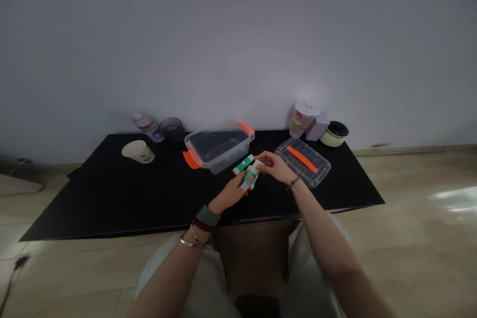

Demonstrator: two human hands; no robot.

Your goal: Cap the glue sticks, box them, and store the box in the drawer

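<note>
left hand [231,192] clasps, curled right hand [275,167] pinches (seemingly) a green-white pack [252,173].

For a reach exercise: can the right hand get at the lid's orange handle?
Probably yes: nothing covers the orange handle and the right hand is close by, though occupied at a green package.

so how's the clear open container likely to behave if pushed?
The container is probably light for its size: its see-through walls look like thin plastic. It would likely slide rather than tip, being low and broad. Its orange end clips, standing out from the rim, might swing or catch.
</note>
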